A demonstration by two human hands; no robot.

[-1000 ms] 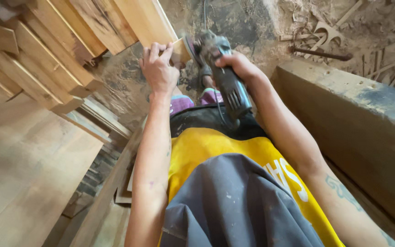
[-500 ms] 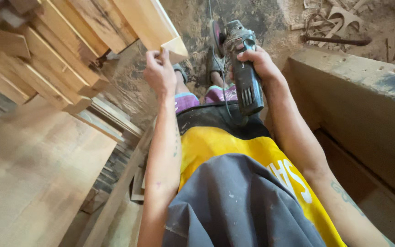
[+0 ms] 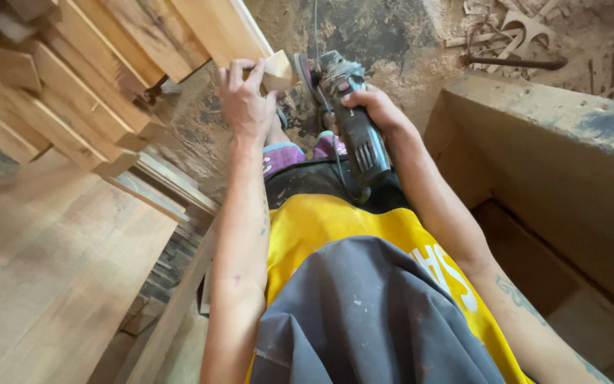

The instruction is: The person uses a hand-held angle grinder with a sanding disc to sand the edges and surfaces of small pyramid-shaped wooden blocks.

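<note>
Since half a second ago the angle grinder (image 3: 346, 117) has swung back toward the plank end, its disc now just beside the wood where before it stood clear and higher, and the left hand (image 3: 244, 103) has shifted from pinching the corner to lying over the end with fingers reaching up along it.

At the far left a stack of planks (image 3: 58, 92) slopes from the upper left corner of the view, above a broad pale wooden board (image 3: 44, 263). The topmost light plank (image 3: 225, 28) juts out of the stack, and its cut end (image 3: 277, 70) sits just above the person's knees. The left hand grips this end, fingers curled over the top face and thumb on the near side, closed on the wood. Just to the right, the grinder's round disc (image 3: 301, 71) faces the cut end; whether it touches cannot be told. The right hand (image 3: 372, 107) is wrapped tightly around the grinder's dark body, its cord (image 3: 315, 21) running away over the sawdust-covered floor (image 3: 385, 35). Below, the yellow shirt (image 3: 335, 227) and grey apron (image 3: 364, 320) fill the centre. At the right stands a thick dusty timber block (image 3: 556, 156), with wood scraps (image 3: 513, 28) beyond it.
</note>
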